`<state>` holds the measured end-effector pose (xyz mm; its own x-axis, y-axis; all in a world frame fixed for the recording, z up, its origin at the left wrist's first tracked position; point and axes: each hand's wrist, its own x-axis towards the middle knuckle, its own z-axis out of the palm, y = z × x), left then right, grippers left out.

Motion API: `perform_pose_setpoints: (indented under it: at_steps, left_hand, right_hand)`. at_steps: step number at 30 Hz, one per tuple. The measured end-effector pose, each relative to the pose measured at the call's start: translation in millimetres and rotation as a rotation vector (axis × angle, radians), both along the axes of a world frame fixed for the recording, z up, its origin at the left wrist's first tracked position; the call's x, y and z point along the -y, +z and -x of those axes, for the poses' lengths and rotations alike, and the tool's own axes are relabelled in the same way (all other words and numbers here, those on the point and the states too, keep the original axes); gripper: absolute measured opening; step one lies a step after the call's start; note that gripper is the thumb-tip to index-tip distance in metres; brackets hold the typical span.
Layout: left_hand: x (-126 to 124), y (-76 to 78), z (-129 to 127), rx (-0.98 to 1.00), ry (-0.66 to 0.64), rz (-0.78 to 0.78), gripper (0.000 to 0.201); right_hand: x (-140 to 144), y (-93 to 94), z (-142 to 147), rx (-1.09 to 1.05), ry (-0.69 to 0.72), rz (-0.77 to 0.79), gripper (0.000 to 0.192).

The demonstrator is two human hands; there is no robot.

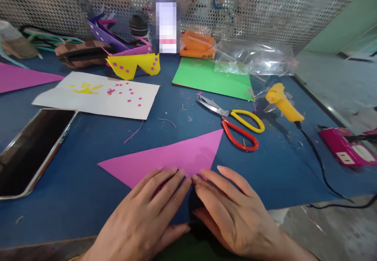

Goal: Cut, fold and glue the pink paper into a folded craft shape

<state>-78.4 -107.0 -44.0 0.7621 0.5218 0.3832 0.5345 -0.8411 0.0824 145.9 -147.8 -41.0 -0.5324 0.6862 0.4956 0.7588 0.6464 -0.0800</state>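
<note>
l hand (153, 204) & r hand (234, 210): fingers nearly straight, thumbs apart, gripping nothing, tips on near edge of pink sheet (173, 155), on blue table (282, 170) w/ scissors (225, 113) by its r corner

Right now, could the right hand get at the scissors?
Probably yes: the scissors lie just beyond the right hand, handles nearest it, and nothing seems to block the way. It would first leave the pink paper.

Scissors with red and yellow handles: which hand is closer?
Right. The right hand is close by, on the near side of the scissors; the left hand lies farther off, to their near left. Neither touches them.
</note>
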Motion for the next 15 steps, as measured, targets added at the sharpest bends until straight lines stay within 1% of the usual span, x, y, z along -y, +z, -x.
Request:
perform_pose_setpoints:
  at_steps: [7, 11, 15]
  left_hand:
    - [-2.8, 3.7, 0.8, -0.044, -0.046, -0.034, 0.052]
    - [-1.2, 2.1, -1.1, 0.012, -0.012, -0.010, 0.050]
    - [-0.2, 0.5, -2.0, 0.038, -0.014, 0.009, 0.048]
  right_hand:
    - [1.8, 2.4, -2.9, -0.037, 0.007, -0.020, 0.026]
    - [-0.7, 0.9, -1.2, 0.002, 0.017, 0.027, 0.031]
    - [-0.3, -1.2, -0.8, 0.025, 0.025, 0.019, 0.030]
